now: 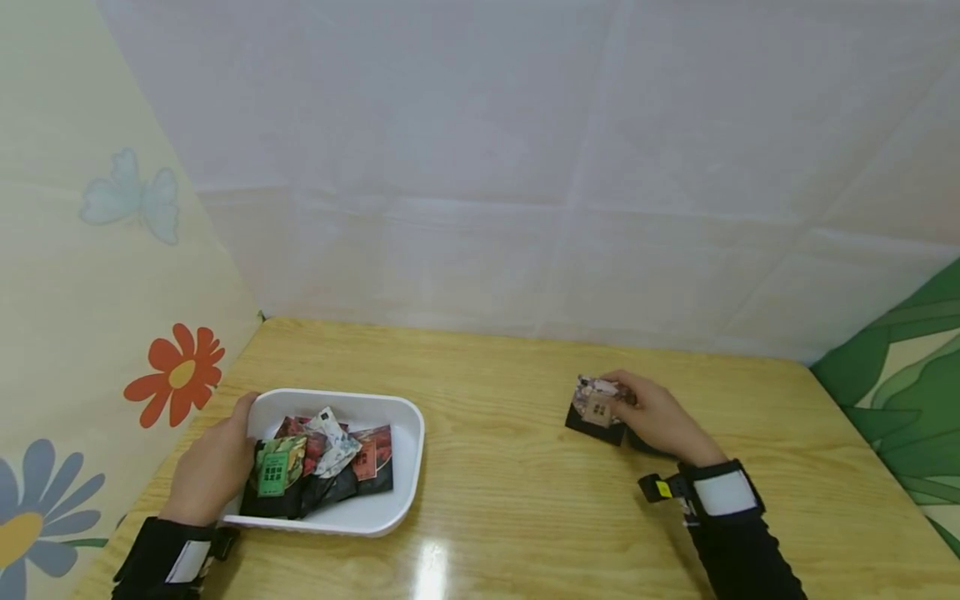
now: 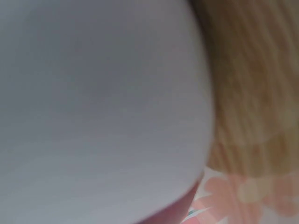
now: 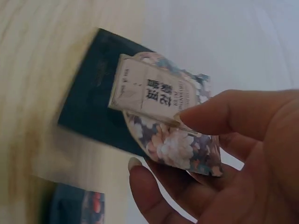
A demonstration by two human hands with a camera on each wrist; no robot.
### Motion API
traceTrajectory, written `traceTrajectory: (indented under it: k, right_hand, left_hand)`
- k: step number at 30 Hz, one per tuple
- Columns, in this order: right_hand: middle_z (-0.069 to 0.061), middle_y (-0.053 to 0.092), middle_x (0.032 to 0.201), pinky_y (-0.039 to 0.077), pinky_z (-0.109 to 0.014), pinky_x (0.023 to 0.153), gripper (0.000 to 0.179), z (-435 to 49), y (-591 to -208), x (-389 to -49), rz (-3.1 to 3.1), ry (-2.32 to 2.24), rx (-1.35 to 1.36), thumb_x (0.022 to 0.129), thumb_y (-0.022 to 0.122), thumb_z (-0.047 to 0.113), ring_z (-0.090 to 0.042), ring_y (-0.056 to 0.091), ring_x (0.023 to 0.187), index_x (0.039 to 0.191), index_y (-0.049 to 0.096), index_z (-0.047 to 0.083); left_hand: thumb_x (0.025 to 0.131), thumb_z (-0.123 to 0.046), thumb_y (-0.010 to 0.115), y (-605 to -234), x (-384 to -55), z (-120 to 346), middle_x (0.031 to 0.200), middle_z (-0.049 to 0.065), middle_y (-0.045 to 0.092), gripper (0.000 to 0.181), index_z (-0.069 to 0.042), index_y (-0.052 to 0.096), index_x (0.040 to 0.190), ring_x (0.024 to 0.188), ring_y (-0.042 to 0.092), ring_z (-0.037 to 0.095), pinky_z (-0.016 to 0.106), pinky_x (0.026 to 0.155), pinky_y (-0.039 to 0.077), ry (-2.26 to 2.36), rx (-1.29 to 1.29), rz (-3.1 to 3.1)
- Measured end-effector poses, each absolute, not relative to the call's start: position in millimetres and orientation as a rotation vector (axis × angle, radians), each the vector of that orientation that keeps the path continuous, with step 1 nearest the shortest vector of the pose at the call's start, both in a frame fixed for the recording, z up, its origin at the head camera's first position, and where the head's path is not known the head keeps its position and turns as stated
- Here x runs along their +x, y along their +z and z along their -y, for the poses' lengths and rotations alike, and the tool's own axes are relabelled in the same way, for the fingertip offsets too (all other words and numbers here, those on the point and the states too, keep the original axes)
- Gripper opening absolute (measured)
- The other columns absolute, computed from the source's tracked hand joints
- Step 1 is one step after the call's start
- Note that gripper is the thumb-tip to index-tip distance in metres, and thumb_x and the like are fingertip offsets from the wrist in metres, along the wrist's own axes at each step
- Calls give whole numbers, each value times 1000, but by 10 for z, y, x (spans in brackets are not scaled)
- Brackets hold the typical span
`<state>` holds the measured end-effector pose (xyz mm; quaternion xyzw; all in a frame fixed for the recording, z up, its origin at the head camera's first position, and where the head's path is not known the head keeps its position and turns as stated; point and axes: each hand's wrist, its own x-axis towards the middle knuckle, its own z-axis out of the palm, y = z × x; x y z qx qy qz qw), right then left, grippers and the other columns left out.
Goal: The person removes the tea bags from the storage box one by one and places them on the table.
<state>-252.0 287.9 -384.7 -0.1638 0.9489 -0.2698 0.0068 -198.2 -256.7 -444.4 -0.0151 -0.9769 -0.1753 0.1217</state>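
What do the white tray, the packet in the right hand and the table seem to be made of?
The white tray: probably plastic, with a smooth, soft sheen and rounded corners.
The packet in the right hand: perhaps matt paper or film; thin, without glare.
The table: glossy wood or wood-look laminate; grain and a bright reflection show.

Wood-grain table (image 1: 510, 467) shows one bright reflection (image 1: 431, 571). Pale creased sheeting (image 1: 450, 167) hangs behind; flower-printed covering (image 1: 52, 308) stands left
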Motion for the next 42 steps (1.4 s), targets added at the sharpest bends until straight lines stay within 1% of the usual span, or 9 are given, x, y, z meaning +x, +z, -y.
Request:
traceTrajectory:
  k: [4,9,14,17,20,25,28,32,42]
  right_hand:
    - [-9,62,105,45,-28,66,36,-2852,-3948,-2568,-3021,-778,-537,94,55,11,-16,57,86,129,55,0]
    - [-12,60,103,45,-31,68,37,-2813,-4032,-2609,-3087,-650,-480,92,55,6,-17,54,83,127,56,-4]
    - [-13,58,101,40,-30,62,39,-2764,-4098,-2639,-3066,-611,-384,93,53,7,-17,48,76,130,54,-5]
    - [-15,54,102,38,-29,55,42,-2730,-4131,-2648,-3024,-595,-334,95,51,10,-17,46,70,135,50,-2]
    - [-15,51,101,38,-30,53,43,-2716,-4153,-2653,-3014,-537,-275,96,50,12,-18,45,68,138,48,1]
    - [-16,52,103,40,-31,58,43,-2738,-4176,-2654,-3065,-396,-230,95,53,10,-20,49,76,137,49,2]
    - [-19,54,105,45,-35,64,42,-2743,-4177,-2654,-3104,-339,-250,93,56,9,-24,53,82,135,51,1]
    - [-20,55,106,47,-40,68,41,-2733,-4170,-2653,-3155,-276,-280,92,57,9,-27,56,84,132,53,-1]
    - [-22,58,102,48,-41,64,37,-2741,-4164,-2625,-3245,-146,-355,90,59,8,-30,58,79,126,58,-3]
  left_hand:
    - [84,4,62,-4451,-1985,2568,106,34,60,58,5,35,135,87,63,48,59,72,48,-510,-37,2857]
    - [84,4,61,-4440,-1982,2565,106,34,60,57,5,36,135,87,63,49,59,72,48,-507,-35,2858]
    - [85,3,62,-4415,-1988,2572,107,34,60,57,5,36,135,87,63,49,60,72,48,-503,-38,2855]
    - [85,3,61,-4414,-1983,2573,107,34,59,57,6,36,135,88,63,49,60,73,48,-507,-20,2865]
    - [85,3,61,-4418,-1980,2569,109,35,59,57,6,35,136,90,62,50,60,74,47,-520,-6,2882]
    - [85,3,62,-4422,-1985,2555,110,35,58,58,5,35,136,92,62,51,61,75,46,-522,-11,2887]
    - [85,3,62,-4422,-1983,2551,110,35,59,58,5,35,136,91,62,51,61,75,46,-519,-15,2882]
    - [85,2,62,-4425,-1993,2555,109,35,59,58,5,34,136,90,62,51,61,74,47,-525,-14,2890]
    - [85,2,63,-4434,-2003,2561,111,35,58,59,5,34,137,92,62,50,61,76,46,-513,-15,2883]
